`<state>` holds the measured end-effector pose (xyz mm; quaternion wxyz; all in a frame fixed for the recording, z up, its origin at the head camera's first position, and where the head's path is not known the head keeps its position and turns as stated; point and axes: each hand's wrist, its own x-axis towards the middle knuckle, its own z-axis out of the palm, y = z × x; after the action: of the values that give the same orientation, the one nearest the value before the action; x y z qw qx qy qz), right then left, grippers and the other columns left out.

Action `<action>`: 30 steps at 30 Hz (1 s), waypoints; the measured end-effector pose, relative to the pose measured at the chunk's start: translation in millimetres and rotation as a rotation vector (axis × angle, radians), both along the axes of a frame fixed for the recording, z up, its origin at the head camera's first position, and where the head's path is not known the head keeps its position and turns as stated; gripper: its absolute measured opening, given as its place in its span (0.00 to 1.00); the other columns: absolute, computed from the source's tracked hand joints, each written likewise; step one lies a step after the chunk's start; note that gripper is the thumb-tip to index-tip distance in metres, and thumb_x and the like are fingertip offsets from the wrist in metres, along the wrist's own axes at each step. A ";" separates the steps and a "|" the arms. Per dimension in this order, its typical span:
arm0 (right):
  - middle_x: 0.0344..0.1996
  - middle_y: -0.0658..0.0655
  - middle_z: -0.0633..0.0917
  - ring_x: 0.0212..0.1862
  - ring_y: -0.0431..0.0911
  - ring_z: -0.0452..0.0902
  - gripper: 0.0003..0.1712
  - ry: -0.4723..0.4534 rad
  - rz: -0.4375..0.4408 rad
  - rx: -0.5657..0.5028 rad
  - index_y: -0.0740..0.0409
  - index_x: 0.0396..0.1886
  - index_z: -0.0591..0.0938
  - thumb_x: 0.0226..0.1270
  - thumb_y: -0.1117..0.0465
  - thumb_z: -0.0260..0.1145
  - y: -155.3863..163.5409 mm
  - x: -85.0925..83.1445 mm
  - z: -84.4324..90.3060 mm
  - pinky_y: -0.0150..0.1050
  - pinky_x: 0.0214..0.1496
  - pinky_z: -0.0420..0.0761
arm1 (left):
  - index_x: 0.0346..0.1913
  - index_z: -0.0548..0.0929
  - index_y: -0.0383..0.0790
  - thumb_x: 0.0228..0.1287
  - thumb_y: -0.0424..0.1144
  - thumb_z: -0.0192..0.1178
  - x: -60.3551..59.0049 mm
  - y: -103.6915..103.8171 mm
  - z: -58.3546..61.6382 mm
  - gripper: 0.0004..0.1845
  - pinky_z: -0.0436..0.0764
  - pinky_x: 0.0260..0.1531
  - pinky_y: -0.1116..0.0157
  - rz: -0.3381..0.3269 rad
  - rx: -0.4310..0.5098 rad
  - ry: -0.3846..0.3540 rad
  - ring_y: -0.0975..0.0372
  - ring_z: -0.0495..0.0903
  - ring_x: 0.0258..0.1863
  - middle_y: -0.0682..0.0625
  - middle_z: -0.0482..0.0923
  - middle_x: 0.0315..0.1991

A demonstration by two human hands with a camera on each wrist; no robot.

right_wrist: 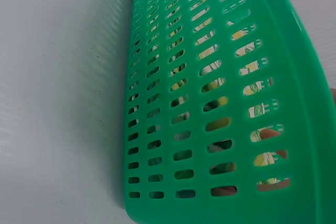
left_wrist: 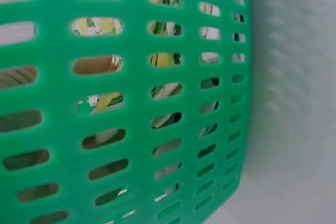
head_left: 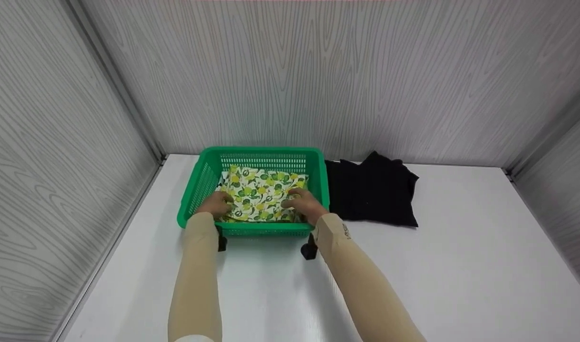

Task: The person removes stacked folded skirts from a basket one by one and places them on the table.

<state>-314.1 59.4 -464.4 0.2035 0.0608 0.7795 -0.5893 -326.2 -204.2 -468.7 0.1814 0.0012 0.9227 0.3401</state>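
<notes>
In the head view a green plastic basket (head_left: 324,185) holds a flat folded cloth (head_left: 263,194) printed with yellow lemons and green leaves on white. My left hand (head_left: 216,204) reaches over the near left rim, its fingertips on the cloth's left edge. Across from it, my right hand (head_left: 307,205) touches the cloth's right side with thumb and fingers apart. Both wrist views are mostly filled by the basket's slotted wall (left_wrist: 136,114). Through the slots of the right wrist view, a fingertip (right_wrist: 269,134) shows against the lemon print. More fabric peeks out beneath the cloth's left edge.
A black cloth (head_left: 373,192) lies on the white table (head_left: 461,256), right beside the basket. Behind the table stands a grey wood-grain panel (head_left: 290,76), with similar panels along the left and right sides.
</notes>
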 end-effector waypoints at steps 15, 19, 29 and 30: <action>0.63 0.61 0.73 0.37 0.46 0.67 0.30 0.036 0.035 -0.040 0.62 0.69 0.74 0.67 0.73 0.64 1.0 -0.9 -1.5 0.39 0.36 0.70 | 0.74 0.67 0.28 0.68 0.29 0.57 -1.3 -0.7 -1.4 0.31 0.77 0.44 0.55 -0.066 0.166 0.023 0.47 0.73 0.53 0.30 0.59 0.74; 0.33 0.53 0.75 0.23 0.42 0.59 0.40 0.030 0.035 -0.080 0.58 0.78 0.65 0.66 0.76 0.61 0.9 -2.9 -1.3 0.37 0.25 0.63 | 0.75 0.66 0.30 0.67 0.28 0.57 2.2 -0.3 1.9 0.33 0.76 0.36 0.60 -0.039 0.182 0.018 0.51 0.73 0.44 0.31 0.58 0.75; 0.33 0.52 0.70 0.17 0.41 0.50 0.45 0.051 0.049 -0.163 0.51 0.81 0.59 0.67 0.76 0.58 8.7 -2.6 1.6 0.40 0.29 0.64 | 0.76 0.65 0.30 0.61 0.23 0.57 6.4 13.3 8.9 0.37 0.75 0.50 0.53 0.037 0.138 0.115 0.46 0.70 0.61 0.33 0.62 0.74; 0.35 0.53 0.70 0.17 0.41 0.51 0.45 0.048 0.045 -0.161 0.51 0.82 0.59 0.67 0.76 0.58 8.8 -1.9 1.5 0.41 0.31 0.64 | 0.75 0.65 0.31 0.61 0.22 0.57 6.2 14.9 7.9 0.36 0.75 0.49 0.54 0.037 0.125 0.121 0.45 0.69 0.63 0.34 0.62 0.74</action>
<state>-316.0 68.2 -462.9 0.2022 0.0127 0.7352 -0.6468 -320.0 -189.2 -460.8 0.1187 0.0157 0.9088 0.3996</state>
